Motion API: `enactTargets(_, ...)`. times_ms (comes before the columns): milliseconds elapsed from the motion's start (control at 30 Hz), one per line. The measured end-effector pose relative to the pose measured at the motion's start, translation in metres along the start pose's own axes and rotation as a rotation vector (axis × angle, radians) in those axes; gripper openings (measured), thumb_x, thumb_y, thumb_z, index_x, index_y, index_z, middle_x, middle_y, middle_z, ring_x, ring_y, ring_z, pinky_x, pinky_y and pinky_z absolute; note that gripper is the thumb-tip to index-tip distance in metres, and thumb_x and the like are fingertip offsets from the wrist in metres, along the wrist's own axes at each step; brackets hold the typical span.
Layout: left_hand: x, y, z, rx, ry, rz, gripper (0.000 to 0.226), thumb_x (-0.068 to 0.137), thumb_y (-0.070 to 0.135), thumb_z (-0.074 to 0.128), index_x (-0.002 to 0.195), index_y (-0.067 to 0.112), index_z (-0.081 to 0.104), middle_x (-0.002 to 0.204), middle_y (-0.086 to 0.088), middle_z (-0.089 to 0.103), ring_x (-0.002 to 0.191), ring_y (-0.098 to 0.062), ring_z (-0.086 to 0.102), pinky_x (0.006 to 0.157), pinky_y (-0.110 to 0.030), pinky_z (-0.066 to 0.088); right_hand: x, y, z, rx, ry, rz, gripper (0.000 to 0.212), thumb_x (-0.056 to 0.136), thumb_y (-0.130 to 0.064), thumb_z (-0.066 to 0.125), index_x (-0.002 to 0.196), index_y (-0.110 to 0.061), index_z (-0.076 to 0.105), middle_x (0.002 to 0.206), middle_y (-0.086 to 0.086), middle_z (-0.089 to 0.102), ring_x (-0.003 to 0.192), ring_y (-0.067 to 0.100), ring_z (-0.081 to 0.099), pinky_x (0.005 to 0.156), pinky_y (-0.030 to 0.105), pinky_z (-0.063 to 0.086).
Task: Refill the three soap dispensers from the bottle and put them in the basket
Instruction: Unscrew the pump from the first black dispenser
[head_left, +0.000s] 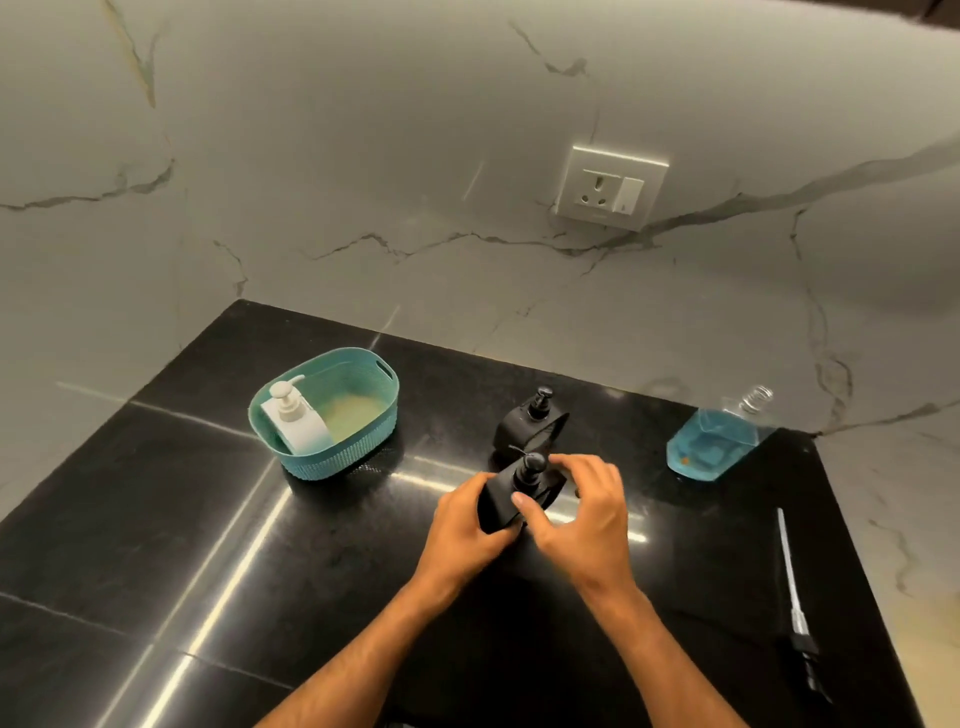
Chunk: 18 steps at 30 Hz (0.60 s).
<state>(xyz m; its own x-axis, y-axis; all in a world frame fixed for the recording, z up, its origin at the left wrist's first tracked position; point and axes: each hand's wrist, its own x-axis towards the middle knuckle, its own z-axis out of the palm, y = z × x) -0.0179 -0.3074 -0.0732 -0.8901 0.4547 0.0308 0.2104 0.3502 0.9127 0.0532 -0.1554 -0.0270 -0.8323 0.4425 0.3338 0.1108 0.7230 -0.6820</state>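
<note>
A black soap dispenser (511, 491) stands on the black counter in front of me. My left hand (470, 525) grips its body from the left. My right hand (582, 512) curls around its pump top from the right, thumb against the near side. A second black dispenser (530, 423) stands just behind it, untouched. A white dispenser (296, 421) sits upright in the left end of the teal basket (363, 441). The clear bottle (719, 441) of blue liquid stands at the right with its neck uncapped.
The black stone counter (208, 545) ends at a marble wall behind and on the right. A wall socket (608, 187) sits above the counter. A long thin pump tube with a black end (792, 597) lies near the counter's right edge.
</note>
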Motion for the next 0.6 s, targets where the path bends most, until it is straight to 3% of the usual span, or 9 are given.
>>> enactTargets(100, -0.009, 0.012, 0.024, 0.003, -0.068, 0.027, 0.033, 0.076, 0.028, 0.083, 0.104, 0.02, 0.069, 0.093, 0.009, 0.075, 0.087, -0.006, 0.071, 0.078, -0.042, 0.059, -0.007, 0.005, -0.019, -0.11, 0.009, 0.052, 0.047, 0.067, -0.056, 0.085, 0.092, -0.022, 0.063, 0.091, -0.012, 0.057, 0.085, 0.008, 0.056, 0.073, 0.018, 0.045)
enactTargets(233, -0.019, 0.022, 0.054, 0.02, -0.148, 0.024, 0.027, 0.073, 0.029, 0.08, 0.094, 0.019, 0.066, 0.082, 0.006, 0.072, 0.077, -0.013, 0.069, 0.073, -0.049, 0.055, -0.014, 0.019, -0.037, -0.254, 0.044, 0.13, 0.044, 0.068, -0.045, 0.089, 0.075, -0.016, 0.056, 0.077, -0.004, 0.056, 0.069, 0.019, 0.057, 0.064, 0.028, 0.041)
enactTargets(300, -0.022, 0.023, 0.063, 0.02, -0.169, 0.018, 0.026, 0.074, 0.031, 0.08, 0.093, 0.022, 0.065, 0.081, 0.008, 0.071, 0.075, -0.01, 0.067, 0.071, -0.044, 0.056, -0.017, 0.025, -0.045, -0.234, 0.008, 0.125, 0.037, 0.067, -0.033, 0.092, 0.076, -0.014, 0.061, 0.077, -0.004, 0.058, 0.068, 0.017, 0.057, 0.064, 0.025, 0.039)
enactTargets(367, -0.025, 0.023, 0.069, 0.018, -0.19, 0.018, 0.027, 0.073, 0.037, 0.08, 0.093, 0.027, 0.065, 0.081, 0.013, 0.07, 0.075, -0.007, 0.067, 0.065, -0.031, 0.055, -0.02, 0.03, -0.055, -0.176, -0.07, 0.111, 0.03, 0.065, -0.019, 0.091, 0.083, -0.013, 0.069, 0.082, -0.005, 0.063, 0.072, 0.013, 0.059, 0.067, 0.024, 0.044)
enactTargets(467, -0.026, 0.022, 0.072, 0.023, -0.227, 0.044, 0.03, 0.074, 0.039, 0.081, 0.099, 0.031, 0.067, 0.084, 0.018, 0.07, 0.079, -0.003, 0.067, 0.063, -0.016, 0.049, -0.021, 0.034, -0.071, -0.101, -0.208, 0.099, 0.035, 0.063, -0.005, 0.085, 0.094, -0.017, 0.072, 0.093, -0.008, 0.067, 0.087, 0.01, 0.063, 0.078, 0.027, 0.051)
enactTargets(533, -0.026, 0.023, 0.072, 0.042, -0.231, 0.062, 0.031, 0.074, 0.037, 0.081, 0.101, 0.027, 0.068, 0.085, 0.015, 0.07, 0.079, -0.005, 0.067, 0.064, -0.018, 0.049, -0.02, 0.033, -0.076, -0.128, -0.264, 0.136, 0.043, 0.066, -0.009, 0.083, 0.106, -0.021, 0.071, 0.102, -0.009, 0.067, 0.096, 0.009, 0.063, 0.084, 0.025, 0.052)
enactTargets(600, -0.026, 0.026, 0.073, 0.04, -0.236, 0.069, 0.031, 0.074, 0.04, 0.078, 0.1, 0.026, 0.068, 0.085, 0.012, 0.071, 0.078, -0.006, 0.067, 0.065, -0.021, 0.05, -0.019, 0.029, -0.077, -0.254, -0.239, 0.175, 0.047, 0.068, -0.035, 0.087, 0.107, -0.023, 0.064, 0.101, -0.009, 0.061, 0.092, 0.01, 0.06, 0.081, 0.023, 0.048)
